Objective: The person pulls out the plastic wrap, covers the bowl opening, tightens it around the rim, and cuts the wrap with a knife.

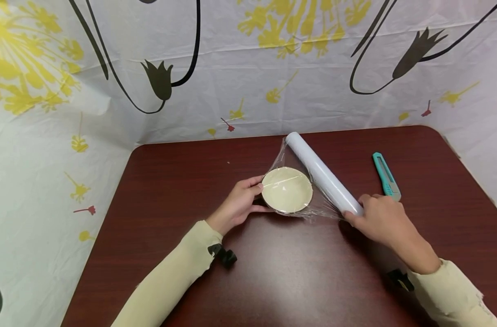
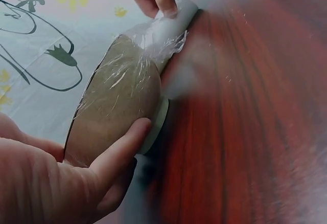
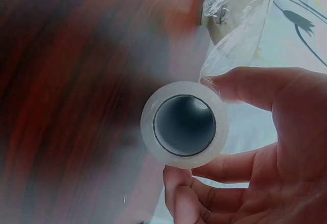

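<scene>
A cream bowl [image 1: 287,190] with a dark rim has clear plastic wrap [image 1: 322,209] stretched over its top. My left hand [image 1: 244,200] grips the bowl's left side, thumb near the rim and fingers below. From the bowl the film runs to a long white roll of plastic wrap [image 1: 323,172], which lies slanted to the right. My right hand [image 1: 381,220] holds the near end of that roll; in the right wrist view, thumb and fingers curl round the roll's hollow end [image 3: 184,124]. Crumpled film [image 2: 148,40] clings to the bowl's side in the left wrist view.
A teal utility knife [image 1: 386,176] lies on the dark red-brown table [image 1: 183,190], just beyond my right hand. A white cloth [image 1: 248,81] with yellow and dark flower prints hangs behind the table and along its sides.
</scene>
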The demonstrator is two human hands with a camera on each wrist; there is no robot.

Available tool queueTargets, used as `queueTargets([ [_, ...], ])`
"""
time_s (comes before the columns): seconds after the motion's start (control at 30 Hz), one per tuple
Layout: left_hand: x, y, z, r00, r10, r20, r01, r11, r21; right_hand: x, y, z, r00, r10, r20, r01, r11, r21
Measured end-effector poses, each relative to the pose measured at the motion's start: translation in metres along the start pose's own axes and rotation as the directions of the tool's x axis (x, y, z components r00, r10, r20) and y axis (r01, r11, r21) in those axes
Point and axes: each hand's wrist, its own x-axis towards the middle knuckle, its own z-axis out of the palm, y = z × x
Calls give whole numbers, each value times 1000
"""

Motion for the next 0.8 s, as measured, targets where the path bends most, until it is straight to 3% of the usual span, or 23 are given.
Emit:
queueTargets([
  [0.4,14,9,1,998,23,-56,-17,994,105,-8,-4,1,999,37,11,-38,998,42],
  [0.8,29,19,-4,997,-5,-72,19,981,195,-15,-20,3,992,112,49,-116,990,78],
])
